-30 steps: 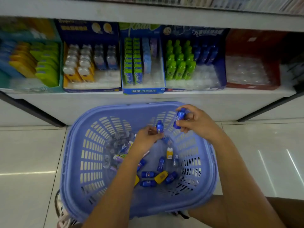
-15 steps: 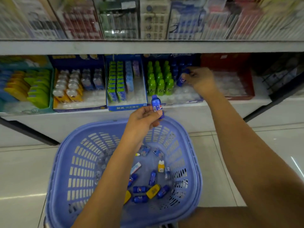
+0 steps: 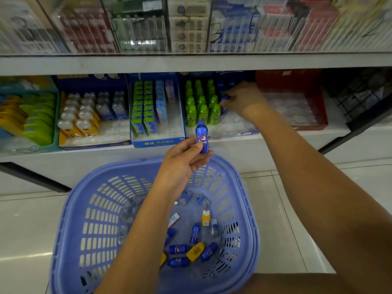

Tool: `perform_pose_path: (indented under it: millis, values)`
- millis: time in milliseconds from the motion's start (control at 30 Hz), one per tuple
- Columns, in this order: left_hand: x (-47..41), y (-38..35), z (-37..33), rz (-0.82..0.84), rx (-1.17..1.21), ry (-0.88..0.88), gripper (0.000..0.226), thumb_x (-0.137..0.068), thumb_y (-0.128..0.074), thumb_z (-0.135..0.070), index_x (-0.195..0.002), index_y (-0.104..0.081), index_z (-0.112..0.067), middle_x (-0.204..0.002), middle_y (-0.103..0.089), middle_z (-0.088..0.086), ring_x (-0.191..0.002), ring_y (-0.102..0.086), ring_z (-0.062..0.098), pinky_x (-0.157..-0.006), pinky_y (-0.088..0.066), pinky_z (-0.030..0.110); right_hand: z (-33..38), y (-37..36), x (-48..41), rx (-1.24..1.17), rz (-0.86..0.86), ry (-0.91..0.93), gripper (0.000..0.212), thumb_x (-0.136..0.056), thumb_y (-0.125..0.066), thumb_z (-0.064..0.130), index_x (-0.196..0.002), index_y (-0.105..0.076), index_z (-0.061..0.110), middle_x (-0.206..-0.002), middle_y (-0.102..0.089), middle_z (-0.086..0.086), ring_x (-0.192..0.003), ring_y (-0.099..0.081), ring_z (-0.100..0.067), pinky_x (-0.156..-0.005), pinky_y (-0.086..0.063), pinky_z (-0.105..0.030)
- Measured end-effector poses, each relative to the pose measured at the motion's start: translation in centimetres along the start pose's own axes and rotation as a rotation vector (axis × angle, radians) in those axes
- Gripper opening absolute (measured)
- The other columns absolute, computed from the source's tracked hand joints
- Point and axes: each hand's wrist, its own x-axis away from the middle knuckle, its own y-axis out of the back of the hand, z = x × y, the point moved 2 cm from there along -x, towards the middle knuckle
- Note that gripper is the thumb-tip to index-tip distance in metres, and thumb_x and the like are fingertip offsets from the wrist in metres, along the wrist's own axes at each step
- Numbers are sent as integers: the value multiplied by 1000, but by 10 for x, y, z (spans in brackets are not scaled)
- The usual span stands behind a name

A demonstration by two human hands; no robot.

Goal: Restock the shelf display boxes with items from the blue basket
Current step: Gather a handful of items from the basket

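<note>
1. Fingertips (image 3: 232, 96) of the right hand (image 3: 244, 100) are pinching a small blue bottle (image 3: 224, 99), thumb side hidden. The hand is now reaching deep into the display box (image 3: 224, 135); a second ago it was hovering over the blue basket (image 3: 99, 225).
2. The bottle is going down just beside the right edge of the green bottles (image 3: 201, 105), in front of the blue row (image 3: 225, 84) at the box's back edge. Cannot tell whether it is touching the box floor yet.
3. Left hand (image 3: 184, 164) is pinching a second blue bottle (image 3: 202, 137) upright between thumb and fingers. It is now sitting above the basket's far rim, near the front edge of the shelf (image 3: 84, 159), having been lifting from inside the basket a second ago.
4. The basket is staying on the floor below the shelf, still holding loose stock on its bottom: more blue bottles (image 3: 179, 249) and yellow pieces (image 3: 196, 254) near the right wall.
5. Judgement: one placement is finishing, and the left-hand bottle is queuing for the same box. The box's front half is looking unfilled, so restocking is running early to mid.
6. Risk: the incoming hand may be nudging the green row over.
</note>
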Motion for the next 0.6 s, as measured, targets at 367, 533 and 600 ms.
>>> perform_pose_path:
  millis: [367, 533, 600]
  values:
    - [5, -2, -7, 66, 112, 39, 18, -96, -48, -12, -106, -61, -5, -96, -75, 5, -88, -72, 16, -70, -57, 20, -2, 8, 13, -132, -39, -44, 38, -85, -69, 25, -119, -66, 10, -121, -65, -9, -110, -60, -21, -91, -40, -19]
    - [0, -17, -7, 13, -70, -108, 15, -93, -55, -8, -106, -60, -10, -94, -71, 4, -86, -70, 17, -74, -56, 21, 17, 40, 49, -725, 104, 0, 21, -82, -72, 20, -94, -71, 3, -75, -69, -6, -56, -63, -4, -59, -53, -15]
    - [-5, -29, -10, 0, -128, -166, 17, -92, -57, -9, -109, -59, -10, -95, -69, 5, -86, -68, 16, -76, -56, 20, 31, 41, 66, -750, 337, 40, 14, -81, -72, 21, -91, -70, 11, -73, -71, -3, -55, -63, -5, -58, -54, -15]
